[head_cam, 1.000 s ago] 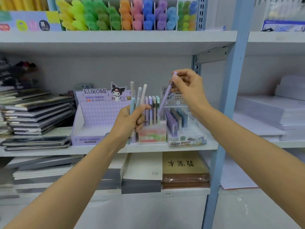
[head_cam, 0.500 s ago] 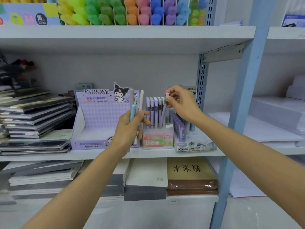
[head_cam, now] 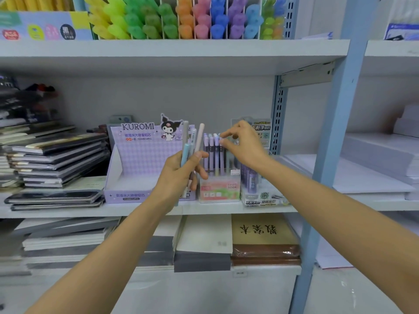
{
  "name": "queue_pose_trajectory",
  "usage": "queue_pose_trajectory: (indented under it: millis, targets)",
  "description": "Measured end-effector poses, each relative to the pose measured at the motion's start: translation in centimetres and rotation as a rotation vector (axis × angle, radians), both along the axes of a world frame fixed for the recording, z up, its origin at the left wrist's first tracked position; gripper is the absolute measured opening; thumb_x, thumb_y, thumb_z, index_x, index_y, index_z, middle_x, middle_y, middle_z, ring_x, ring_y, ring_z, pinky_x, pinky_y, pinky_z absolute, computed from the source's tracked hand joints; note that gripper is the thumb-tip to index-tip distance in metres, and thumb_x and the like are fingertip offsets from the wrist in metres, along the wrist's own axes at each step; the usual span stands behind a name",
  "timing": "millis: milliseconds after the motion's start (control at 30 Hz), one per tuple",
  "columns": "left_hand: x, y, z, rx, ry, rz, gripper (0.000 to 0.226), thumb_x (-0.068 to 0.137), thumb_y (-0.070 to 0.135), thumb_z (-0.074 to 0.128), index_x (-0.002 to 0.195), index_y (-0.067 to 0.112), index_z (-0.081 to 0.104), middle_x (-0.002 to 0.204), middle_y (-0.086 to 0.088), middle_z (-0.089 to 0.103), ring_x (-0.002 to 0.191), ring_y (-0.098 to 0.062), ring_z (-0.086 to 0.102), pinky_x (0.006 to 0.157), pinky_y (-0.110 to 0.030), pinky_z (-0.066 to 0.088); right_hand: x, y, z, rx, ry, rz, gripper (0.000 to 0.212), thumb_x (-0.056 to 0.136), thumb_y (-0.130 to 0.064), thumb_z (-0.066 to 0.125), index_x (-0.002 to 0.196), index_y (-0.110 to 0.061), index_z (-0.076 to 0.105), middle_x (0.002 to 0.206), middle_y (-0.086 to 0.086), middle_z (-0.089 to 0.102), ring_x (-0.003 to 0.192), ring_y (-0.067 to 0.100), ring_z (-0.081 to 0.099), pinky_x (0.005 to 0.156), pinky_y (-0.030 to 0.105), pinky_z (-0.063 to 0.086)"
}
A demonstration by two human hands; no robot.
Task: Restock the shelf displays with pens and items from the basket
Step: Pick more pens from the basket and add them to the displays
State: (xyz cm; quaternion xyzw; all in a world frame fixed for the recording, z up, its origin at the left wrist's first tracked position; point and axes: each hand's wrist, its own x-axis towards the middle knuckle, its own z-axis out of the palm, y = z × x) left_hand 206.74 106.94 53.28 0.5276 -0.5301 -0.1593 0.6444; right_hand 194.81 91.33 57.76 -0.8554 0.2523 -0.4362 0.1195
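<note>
At the middle shelf, the right hand pinches a pen by its cap, grip narrow, in the display box; it is likely light, stiff and slick. The left hand clasps spare pens.

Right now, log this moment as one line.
left hand: holds spare pens | right hand: pinches lilac pen top in display box

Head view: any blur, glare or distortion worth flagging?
Head view: wide-angle warp on the blue upright and shelf edges; right hand fingertips motion-blurred at the pen box; left hand and its pens sharp; lighting flat, mild glare on the wrapped brown book.
</note>
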Motion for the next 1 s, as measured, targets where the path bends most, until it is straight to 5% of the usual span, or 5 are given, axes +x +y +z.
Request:
queue_pose_trajectory:
  millis: [200, 400, 533, 767, 1000]
  targets:
    - [-1.3, 0.1, 0.3, 0.051, -0.031, -0.094, 0.028, 0.1, 0.033, 0.049, 0.112, 0.016, 0.066, 0.069, -0.008, 0.067, 0.044, -0.019, 0.047, 0.048, -0.026, 0.047, -1.4, 2.7, 1.6, 0.464, -0.194, 0.573, 0.022, 0.097, -0.02, 0.056, 0.115, -0.011, 0.065, 0.09, 0.007, 0.069, 0.069, 0.012, 0.061, 0.065, 0.024, 0.053]
    - [-1.5, 0.5, 0.3, 0.082, 0.011, -0.108, 0.034, 0.094, 0.037, 0.054, 0.105, 0.009, 0.069, 0.062, -0.005, 0.064, 0.04, -0.016, 0.045, 0.042, -0.022, 0.043, -3.2, 3.0, 2.1, 0.55, -0.367, 0.615, 0.009, 0.093, -0.005, 0.059, 0.095, -0.001, 0.067, 0.077, 0.01, 0.068, 0.062, 0.013, 0.064, 0.064, 0.02, 0.056]
    - [-0.7, 0.8, 0.2, 0.059, 0.231, -0.032, 0.035, 0.085, 0.033, 0.068, 0.101, 0.001, 0.068, 0.055, 0.003, 0.046, 0.039, -0.009, 0.03, 0.036, -0.017, 0.029, -5.2, 2.4, 1.6, 0.574, -0.451, 0.598, 0.008, 0.091, -0.002, 0.061, 0.096, 0.002, 0.067, 0.074, 0.006, 0.071, 0.063, 0.014, 0.068, 0.064, 0.021, 0.058]
    - [-1.7, 0.9, 1.2, -0.135, 0.5, 0.101, 0.013, 0.085, 0.027, 0.073, 0.083, 0.014, 0.068, 0.048, 0.007, 0.044, 0.036, -0.008, 0.03, 0.036, -0.018, 0.025, -7.1, 3.7, -1.1, 0.603, -0.041, 0.631, 0.016, 0.084, -0.004, 0.07, 0.101, -0.004, 0.069, 0.085, 0.013, 0.074, 0.073, 0.021, 0.071, 0.067, 0.023, 0.058]
    - [-3.3, 0.8, 1.5, -0.142, 0.428, 0.102, 0.012, 0.088, 0.022, 0.07, 0.082, 0.012, 0.066, 0.044, 0.007, 0.04, 0.034, -0.007, 0.027, 0.034, -0.017, 0.024, -6.7, 5.2, -2.5, 0.536, 0.094, 0.696, 0.007, 0.087, -0.015, 0.069, 0.093, -0.01, 0.069, 0.083, 0.005, 0.074, 0.072, 0.014, 0.07, 0.062, 0.016, 0.053]
